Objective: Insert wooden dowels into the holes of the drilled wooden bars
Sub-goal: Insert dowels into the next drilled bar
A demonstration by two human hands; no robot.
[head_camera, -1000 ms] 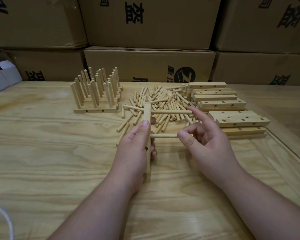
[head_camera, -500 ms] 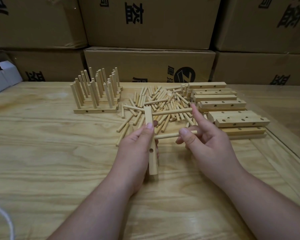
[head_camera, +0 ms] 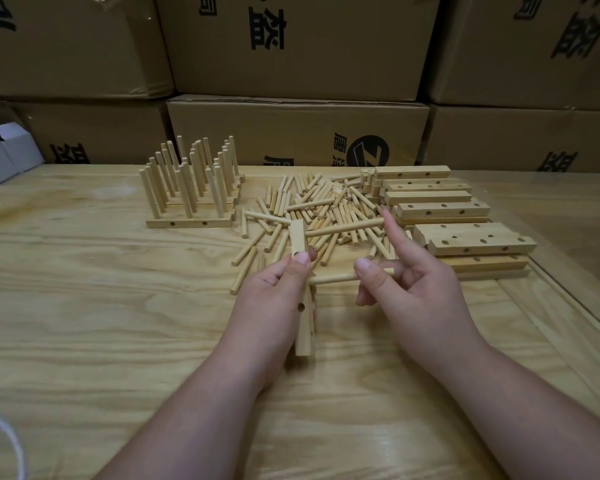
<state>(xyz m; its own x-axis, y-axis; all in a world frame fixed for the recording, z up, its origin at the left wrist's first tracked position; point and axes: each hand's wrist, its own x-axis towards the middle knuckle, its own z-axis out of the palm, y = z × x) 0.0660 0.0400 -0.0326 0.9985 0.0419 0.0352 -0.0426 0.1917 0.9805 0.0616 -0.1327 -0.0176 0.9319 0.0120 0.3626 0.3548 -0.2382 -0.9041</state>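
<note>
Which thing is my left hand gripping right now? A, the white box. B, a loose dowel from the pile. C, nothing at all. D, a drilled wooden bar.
D: the left hand is wrapped round a drilled wooden bar held lengthwise, with one dowel already sticking out of it sideways, while the right hand pinches a second dowel at the bar.

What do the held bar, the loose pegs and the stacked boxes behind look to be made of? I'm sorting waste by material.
Bar in the left hand: pale, seemingly unfinished wood; faint grain, matte, drilled hole in its side.
Loose pegs: the same light wood, apparently bare; round, matte.
Boxes: brown cardboard, likely corrugated; folded edges, black print.
</note>
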